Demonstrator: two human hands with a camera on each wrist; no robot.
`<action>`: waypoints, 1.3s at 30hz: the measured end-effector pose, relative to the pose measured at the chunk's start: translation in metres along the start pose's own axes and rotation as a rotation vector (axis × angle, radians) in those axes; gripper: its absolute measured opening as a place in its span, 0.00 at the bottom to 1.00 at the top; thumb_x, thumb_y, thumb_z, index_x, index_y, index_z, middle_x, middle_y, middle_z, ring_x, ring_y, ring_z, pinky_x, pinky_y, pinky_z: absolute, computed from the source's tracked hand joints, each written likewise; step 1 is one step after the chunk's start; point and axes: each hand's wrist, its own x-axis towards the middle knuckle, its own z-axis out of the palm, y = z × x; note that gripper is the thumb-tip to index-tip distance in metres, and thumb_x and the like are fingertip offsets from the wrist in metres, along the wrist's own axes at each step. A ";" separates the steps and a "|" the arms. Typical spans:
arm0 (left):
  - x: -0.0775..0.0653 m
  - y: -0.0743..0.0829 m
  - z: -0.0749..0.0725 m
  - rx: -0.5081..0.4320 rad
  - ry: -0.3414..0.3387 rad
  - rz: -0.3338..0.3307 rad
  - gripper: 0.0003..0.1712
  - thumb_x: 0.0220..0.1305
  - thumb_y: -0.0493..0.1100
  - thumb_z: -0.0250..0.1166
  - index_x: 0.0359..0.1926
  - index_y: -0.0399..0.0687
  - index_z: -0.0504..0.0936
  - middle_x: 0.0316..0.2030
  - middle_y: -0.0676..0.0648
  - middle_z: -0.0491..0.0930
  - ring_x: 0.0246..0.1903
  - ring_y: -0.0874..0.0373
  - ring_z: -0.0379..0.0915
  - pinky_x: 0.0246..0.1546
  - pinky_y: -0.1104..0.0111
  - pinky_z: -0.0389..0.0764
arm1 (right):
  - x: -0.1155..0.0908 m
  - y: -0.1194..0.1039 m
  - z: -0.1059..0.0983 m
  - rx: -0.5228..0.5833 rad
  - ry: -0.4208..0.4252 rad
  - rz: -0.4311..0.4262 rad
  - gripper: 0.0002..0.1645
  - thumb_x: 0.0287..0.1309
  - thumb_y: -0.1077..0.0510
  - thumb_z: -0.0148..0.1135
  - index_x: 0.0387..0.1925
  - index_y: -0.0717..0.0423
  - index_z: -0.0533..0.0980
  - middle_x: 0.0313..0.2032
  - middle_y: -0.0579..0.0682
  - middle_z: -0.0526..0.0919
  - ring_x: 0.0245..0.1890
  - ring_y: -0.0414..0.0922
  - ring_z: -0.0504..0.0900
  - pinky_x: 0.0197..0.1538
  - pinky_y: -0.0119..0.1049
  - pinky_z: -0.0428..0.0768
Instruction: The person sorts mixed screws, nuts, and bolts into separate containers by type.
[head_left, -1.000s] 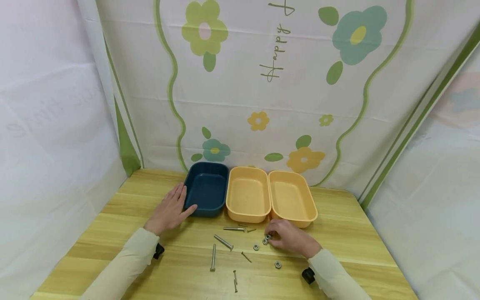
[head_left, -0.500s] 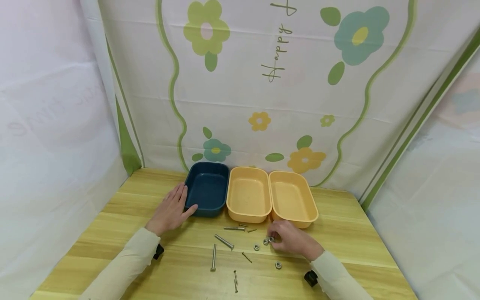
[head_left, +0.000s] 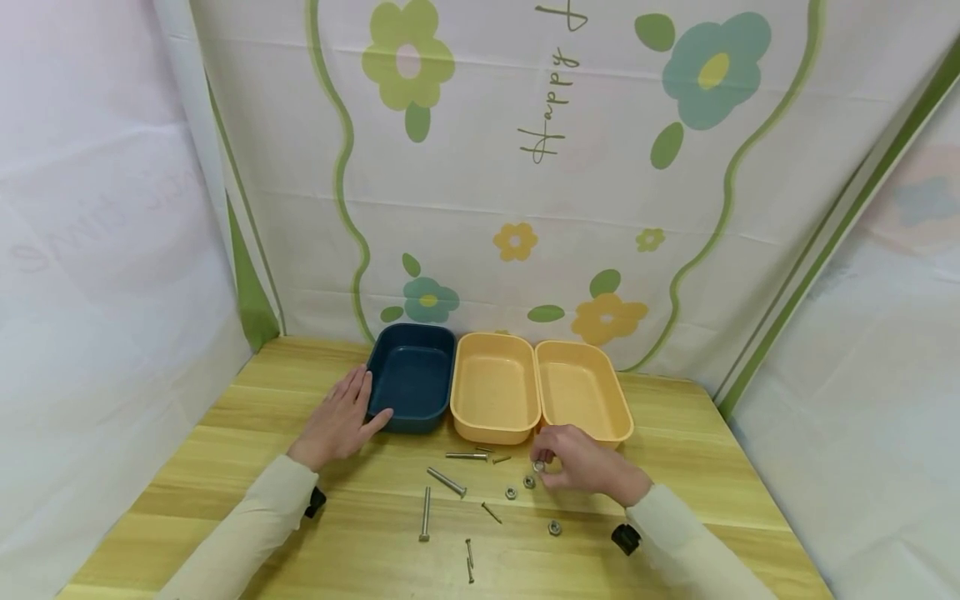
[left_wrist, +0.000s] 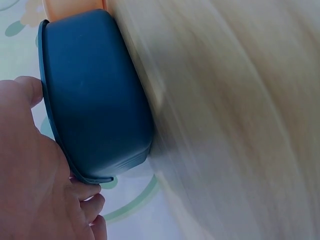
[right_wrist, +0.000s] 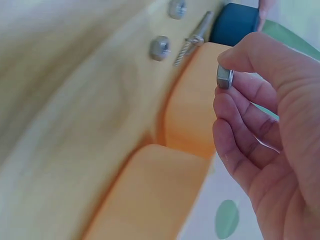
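Observation:
In the head view my right hand pinches a steel hex nut in front of the right yellow bin. The right wrist view shows that nut between thumb and index fingertip, raised off the table. Two loose nuts, one nearer and one farther left, lie by this hand. Another nut lies closer to the person. My left hand rests against the dark blue bin, fingers extended along its left side, thumb at the front corner. The left wrist view shows the hand along the rim.
A middle yellow bin stands between the other two, in a row against a flowered cloth. On the wooden table lie long bolts, one upright in view and one slanted, plus several small screws such as this one.
My right hand has lifted the nut away from its neighbour on the table, moving slightly toward the right yellow bin. The left hand stays at the blue bin.

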 end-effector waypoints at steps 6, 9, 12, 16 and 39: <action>-0.001 0.001 -0.002 -0.006 -0.003 -0.002 0.52 0.80 0.65 0.51 0.80 0.24 0.52 0.82 0.27 0.49 0.82 0.31 0.45 0.81 0.38 0.53 | 0.014 -0.007 -0.016 -0.017 -0.007 -0.039 0.06 0.55 0.65 0.73 0.35 0.54 0.84 0.33 0.45 0.86 0.33 0.37 0.82 0.37 0.29 0.85; -0.001 0.000 -0.002 -0.003 -0.003 -0.005 0.52 0.80 0.65 0.51 0.80 0.24 0.51 0.82 0.27 0.48 0.82 0.31 0.45 0.81 0.39 0.53 | 0.022 -0.011 -0.023 -0.017 -0.020 -0.035 0.06 0.57 0.65 0.71 0.37 0.54 0.85 0.35 0.46 0.86 0.34 0.38 0.83 0.38 0.28 0.85; -0.001 -0.001 -0.002 0.000 -0.004 -0.007 0.52 0.81 0.65 0.50 0.81 0.25 0.50 0.82 0.28 0.47 0.83 0.32 0.44 0.82 0.40 0.52 | 0.031 -0.014 -0.028 -0.007 -0.022 -0.030 0.06 0.58 0.65 0.71 0.38 0.55 0.85 0.36 0.46 0.87 0.35 0.41 0.85 0.40 0.30 0.86; 0.000 -0.001 -0.001 0.005 0.003 0.003 0.52 0.81 0.65 0.49 0.80 0.25 0.51 0.82 0.27 0.48 0.82 0.31 0.45 0.82 0.40 0.53 | 0.045 -0.018 -0.031 -0.003 -0.021 -0.039 0.07 0.57 0.65 0.71 0.38 0.55 0.85 0.37 0.47 0.87 0.35 0.42 0.85 0.40 0.30 0.86; -0.004 0.000 -0.003 -0.007 -0.014 -0.005 0.52 0.81 0.66 0.49 0.80 0.24 0.51 0.82 0.27 0.48 0.82 0.30 0.44 0.81 0.39 0.52 | 0.146 -0.028 -0.016 -0.030 -0.056 -0.044 0.07 0.62 0.60 0.72 0.42 0.56 0.87 0.40 0.49 0.88 0.37 0.42 0.83 0.44 0.27 0.83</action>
